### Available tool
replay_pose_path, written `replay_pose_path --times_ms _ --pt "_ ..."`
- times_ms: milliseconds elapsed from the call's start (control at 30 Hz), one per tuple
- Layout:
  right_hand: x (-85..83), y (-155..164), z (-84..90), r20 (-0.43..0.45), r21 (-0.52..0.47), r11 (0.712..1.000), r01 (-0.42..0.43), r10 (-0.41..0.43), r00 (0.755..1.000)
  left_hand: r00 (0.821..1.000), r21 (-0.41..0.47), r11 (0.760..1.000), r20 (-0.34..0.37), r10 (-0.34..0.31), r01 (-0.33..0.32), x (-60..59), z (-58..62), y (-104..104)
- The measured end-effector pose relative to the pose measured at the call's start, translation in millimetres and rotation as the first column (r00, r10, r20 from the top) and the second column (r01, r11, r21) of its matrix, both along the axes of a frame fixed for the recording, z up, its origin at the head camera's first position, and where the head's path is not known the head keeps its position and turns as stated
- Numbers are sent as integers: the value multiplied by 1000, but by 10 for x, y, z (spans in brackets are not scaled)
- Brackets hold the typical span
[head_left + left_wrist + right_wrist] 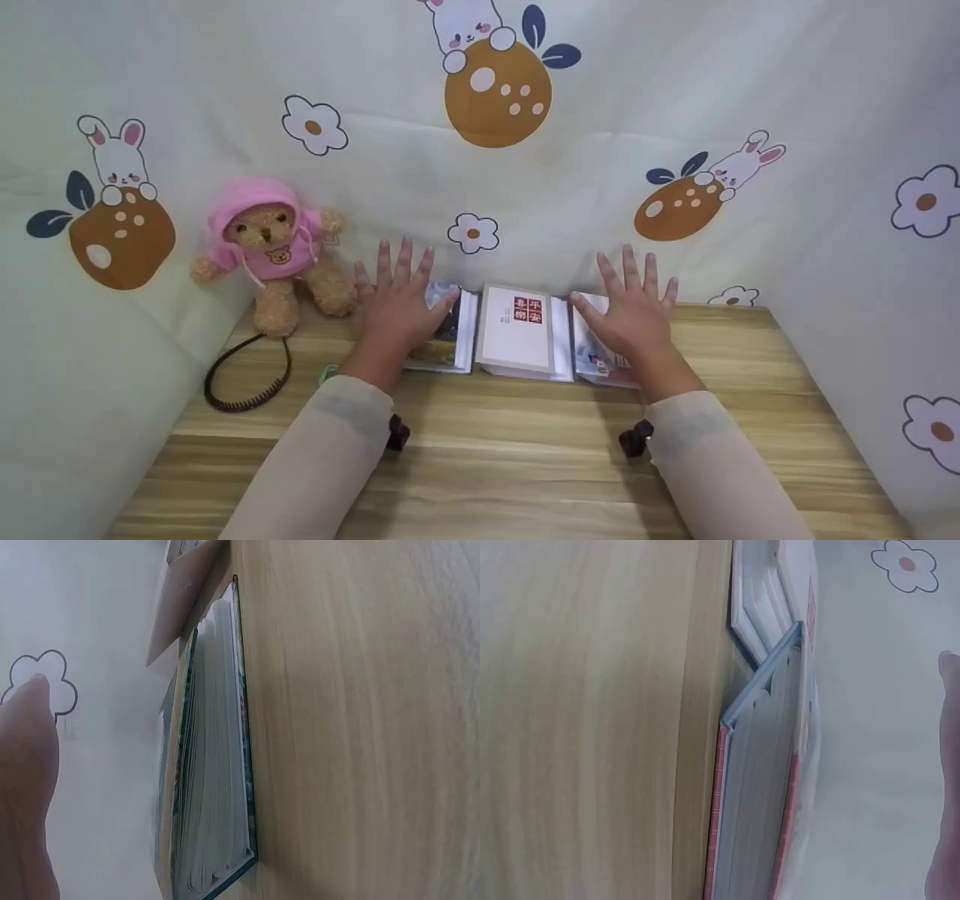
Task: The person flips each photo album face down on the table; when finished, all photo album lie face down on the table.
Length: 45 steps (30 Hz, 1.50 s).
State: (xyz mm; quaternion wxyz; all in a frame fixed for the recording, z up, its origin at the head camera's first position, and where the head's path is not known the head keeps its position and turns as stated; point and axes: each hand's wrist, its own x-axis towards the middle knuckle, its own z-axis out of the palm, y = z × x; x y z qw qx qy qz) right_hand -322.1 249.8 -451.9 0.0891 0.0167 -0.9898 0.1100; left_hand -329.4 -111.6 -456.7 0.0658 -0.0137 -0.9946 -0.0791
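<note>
We see the left hand [401,307] with fingers straight and spread, lying flat on the left book [444,337], and the right hand [634,315] likewise flat and spread on the right book [596,352]; neither grips anything. Between them lies the white book [517,334], and all three sit in a row at the far edge of the table [495,465], against the curtain [675,90]. Left of the left hand stand a teddy bear [274,251] and a coiled cord [247,375].
</note>
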Motion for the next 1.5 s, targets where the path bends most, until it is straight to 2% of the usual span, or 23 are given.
replay_pose_path --times_ms 133,233,400,500,567,633,733,833,867,900,1100,1200,1267,1367,1500 --pt "23 116 -10 12 -15 1000 2 -2 1000 1000 53 998 -13 -24 24 36 -43 202" --pt "66 223 -17 29 -61 998 6 -4 1000 998 140 989 -12 -56 58 101 -76 425" --pt "163 422 -14 4 -146 989 -9 9 1000 994 267 958 -1 -109 105 227 -93 787" --pt "242 556 9 -27 -205 978 -27 22 999 988 339 929 -14 -154 149 293 -90 1004" --pt "301 649 20 -20 -264 964 -26 22 1000 982 402 897 -29 -189 184 345 -105 1152" --pt "361 733 30 20 -322 947 2 5 1000 972 475 852 -36 -232 221 412 -129 1303" --pt "426 840 19 110 -407 911 66 -22 994 955 605 753 -49 -292 261 515 -184 1520" --pt "445 918 -33 176 -474 874 104 -21 984 945 709 655 -46 -324 259 596 -234 1709" --pt "444 938 -59 189 -494 863 108 -14 982 944 731 634 -42 -327 252 612 -251 1765" --pt "441 958 -90 201 -511 852 114 -10 979 944 744 623 -31 -328 241 624 -265 1816" --pt "418 1049 -271 304 -575 803 157 32 952 945 779 604 45 -325 170 619 -328 2054" --pt "408 1061 -328 346 -592 789 162 67 936 942 793 595 90 -323 129 612 -354 2142" --pt "405 1054 -354 356 -589 795 146 92 930 936 794 601 132 -325 97 611 -379 2188" --pt "405 1034 -376 354 -558 822 112 114 928 929 781 619 169 -328 77 616 -419 2231" --pt "418 1013 -378 342 -540 836 98 112 933 932 791 609 171 -320 64 612 -453 2256"
